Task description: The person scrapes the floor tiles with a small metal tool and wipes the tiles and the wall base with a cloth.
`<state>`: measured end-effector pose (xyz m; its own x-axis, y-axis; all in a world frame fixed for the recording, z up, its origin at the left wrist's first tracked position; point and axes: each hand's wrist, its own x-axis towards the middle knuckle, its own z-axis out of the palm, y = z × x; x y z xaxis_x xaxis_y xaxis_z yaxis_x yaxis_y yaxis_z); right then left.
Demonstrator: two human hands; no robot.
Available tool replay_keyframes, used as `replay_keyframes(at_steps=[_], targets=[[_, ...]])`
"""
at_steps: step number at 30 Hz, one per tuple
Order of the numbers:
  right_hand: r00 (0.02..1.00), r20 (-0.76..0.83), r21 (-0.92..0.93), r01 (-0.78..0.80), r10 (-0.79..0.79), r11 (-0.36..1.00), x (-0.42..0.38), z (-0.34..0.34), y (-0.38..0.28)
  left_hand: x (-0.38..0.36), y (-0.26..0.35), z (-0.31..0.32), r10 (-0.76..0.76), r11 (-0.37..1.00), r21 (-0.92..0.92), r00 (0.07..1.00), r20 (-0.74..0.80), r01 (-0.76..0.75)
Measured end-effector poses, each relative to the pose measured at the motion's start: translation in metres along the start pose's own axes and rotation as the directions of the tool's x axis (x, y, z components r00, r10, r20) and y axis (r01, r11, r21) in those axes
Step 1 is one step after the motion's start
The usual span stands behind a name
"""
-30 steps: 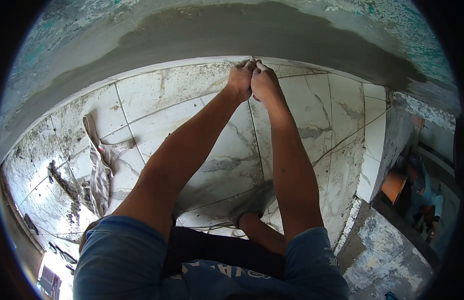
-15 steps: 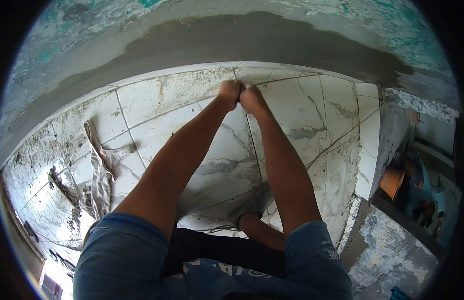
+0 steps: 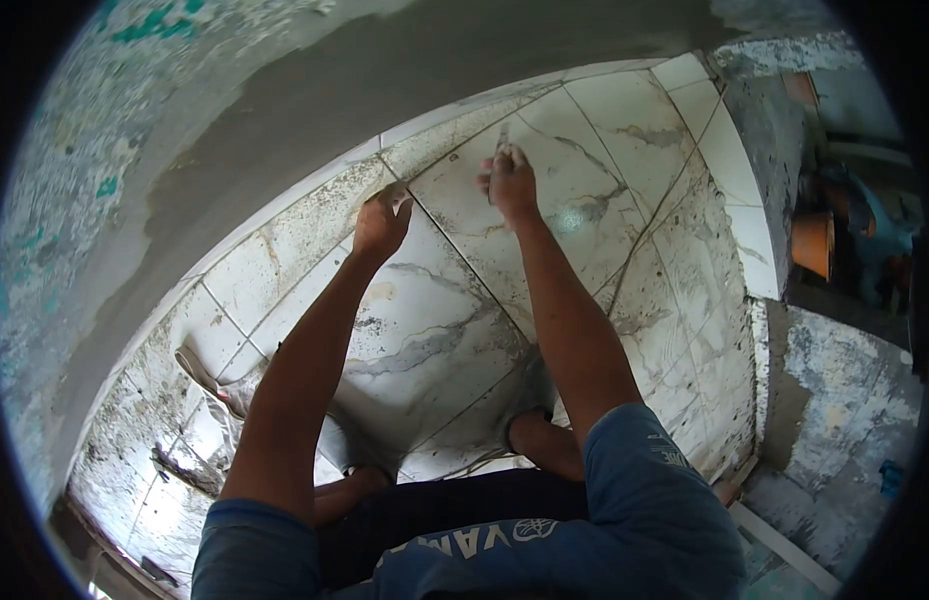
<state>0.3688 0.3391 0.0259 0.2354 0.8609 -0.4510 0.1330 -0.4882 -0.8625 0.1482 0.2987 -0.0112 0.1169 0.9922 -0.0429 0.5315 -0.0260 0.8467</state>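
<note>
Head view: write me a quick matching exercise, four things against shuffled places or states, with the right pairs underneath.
Things:
1. bare left hand
2. bare right hand
3. orange bucket-shaped container
4. broad dark grey patch

Places or states:
A. in the dark area at far right
B. thumb and fingers apart
C. spread across the wall
D. thin grey piece jutting past its fingers

Pairs: 1-B; 2-D; 3-A; 4-C.

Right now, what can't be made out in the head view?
In the head view:
Thin item in the right hand: blurred, partly covered by the hand.
Cloth: partly behind the left forearm.
Person beside the orange container: mostly lost in shadow.
Shirt: cut by bottom edge.
</note>
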Motion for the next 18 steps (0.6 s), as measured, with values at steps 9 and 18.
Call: replay_keyframes(at_steps=[9, 18], targets=[[0.964, -0.266, 0.268, 0.076, -0.002, 0.960, 0.038, -0.040, -0.007, -0.007, 0.008, 0.000, 0.317, 0.764, 0.502, 0.914, 0.254, -0.405], [0.949, -0.295, -0.297, 0.024, -0.116, 0.955, 0.117, -0.095, 0.011, 0.011, 0.000, -0.012, 0.145, 0.540, 0.795, 0.961, 0.237, -0.278]])
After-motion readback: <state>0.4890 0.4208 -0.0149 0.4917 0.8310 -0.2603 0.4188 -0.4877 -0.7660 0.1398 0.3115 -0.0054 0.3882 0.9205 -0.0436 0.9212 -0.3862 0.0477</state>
